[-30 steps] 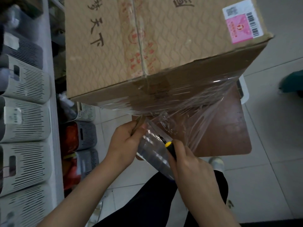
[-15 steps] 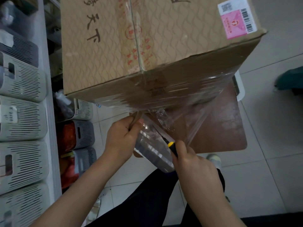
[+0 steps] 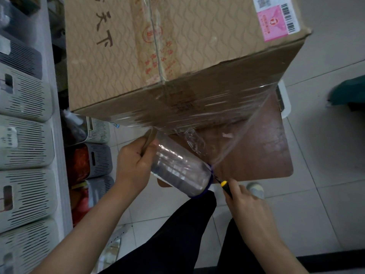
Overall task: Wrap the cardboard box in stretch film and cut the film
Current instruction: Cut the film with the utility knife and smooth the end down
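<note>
Film [image 3: 243, 139] is stretched in a taut sheet from the lower right corner of the cardboard box [image 3: 177, 62] down to the roll [image 3: 179, 173], and the coming cut is judged to turn on that span. The box is set on a brown worktop [image 3: 262, 155], above and ahead of both hands, with its near side face already banded in film. The roll is held below that face with its long axis running from upper left to lower right. Its upper end is gripped by the closed left hand [image 3: 134, 165]. The right hand [image 3: 246, 204] is closed round a yellow-and-black cutter [image 3: 225, 186], whose tip is held just beside the roll's lower end, where the sheet leaves it; this hand is the nearer to the cutting line. On the box top, dark characters are printed, of which 天下 can be read; red printing on the sealing tape [image 3: 156, 46] is too blurred to read. A pink and white shipping label [image 3: 276, 18] carries a barcode and a QR code.
</note>
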{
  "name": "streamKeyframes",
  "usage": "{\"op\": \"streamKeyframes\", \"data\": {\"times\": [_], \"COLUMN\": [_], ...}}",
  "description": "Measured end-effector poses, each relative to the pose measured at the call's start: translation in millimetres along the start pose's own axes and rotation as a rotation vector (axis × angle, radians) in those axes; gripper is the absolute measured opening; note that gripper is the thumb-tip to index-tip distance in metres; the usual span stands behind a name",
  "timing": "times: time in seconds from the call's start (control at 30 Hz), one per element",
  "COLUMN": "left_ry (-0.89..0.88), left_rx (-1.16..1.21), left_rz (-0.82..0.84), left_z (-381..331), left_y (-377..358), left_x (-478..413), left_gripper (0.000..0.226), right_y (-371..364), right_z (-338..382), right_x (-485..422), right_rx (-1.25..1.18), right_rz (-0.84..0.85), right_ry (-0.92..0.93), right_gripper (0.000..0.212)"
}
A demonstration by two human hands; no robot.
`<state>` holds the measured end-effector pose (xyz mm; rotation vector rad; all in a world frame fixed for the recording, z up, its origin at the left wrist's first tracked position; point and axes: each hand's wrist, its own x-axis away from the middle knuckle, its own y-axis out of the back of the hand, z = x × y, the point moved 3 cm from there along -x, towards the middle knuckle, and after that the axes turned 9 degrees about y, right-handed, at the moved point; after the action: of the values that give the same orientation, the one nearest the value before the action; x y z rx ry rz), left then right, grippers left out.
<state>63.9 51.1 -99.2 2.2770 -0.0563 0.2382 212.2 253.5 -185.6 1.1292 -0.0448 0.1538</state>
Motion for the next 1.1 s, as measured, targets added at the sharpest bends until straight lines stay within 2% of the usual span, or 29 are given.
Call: {"op": "streamKeyframes", "data": {"times": [0.03, 0.13, 0.23, 0.3, 0.4, 0.5, 0.57, 0.7, 1.03, 1.1], "left_ry": [-0.011, -0.114, -0.084, -0.103, -0.235, -0.39, -0.482, -0.544, -0.619, -0.626], "left_rx": [-0.041, -0.273, -0.33, -0.372, -0.448, -0.54, -0.563, -0.551, -0.604, -0.62], "left_rz": [0.02, 0.064, 0.077, 0.096, 0.133, 0.079, 0.021, -0.032, -0.015, 0.009], "left_z": [2, 15, 32, 39, 39, 32, 27, 17, 24, 26], "left_y": [2, 8, 17, 18, 13, 3, -5, -23, -26, -26], "left_x": [0, 4, 11, 16, 22, 25, 27, 27, 39, 41], "left_gripper": [0.03, 0.057, 0.065, 0.059, 0.045, 0.039, 0.036, 0.033, 0.03, 0.032], "right_y": [-7, -34, -45, -40, -28, -23, -26, -36, -33, -28], "right_z": [-2, -10, -24, -32, -44, -53, -57, -64, -80, -78], "right_x": [6, 32, 47, 47, 33, 8, -8, -27, -40, -39], "right_rx": [-0.002, -0.057, -0.096, -0.124, -0.236, -0.228, -0.155, -0.124, -0.099, -0.098], "right_rz": [-0.002, 0.074, 0.113, 0.064, -0.078, -0.129, -0.097, -0.045, -0.117, -0.189], "right_ry": [0.015, -0.002, -0.103, -0.21, -0.448, -0.577, -0.618, -0.692, -0.72, -0.705], "right_gripper": [0.019, 0.022, 0.025, 0.027, 0.034, 0.039, 0.047, 0.06, 0.062, 0.06]}}
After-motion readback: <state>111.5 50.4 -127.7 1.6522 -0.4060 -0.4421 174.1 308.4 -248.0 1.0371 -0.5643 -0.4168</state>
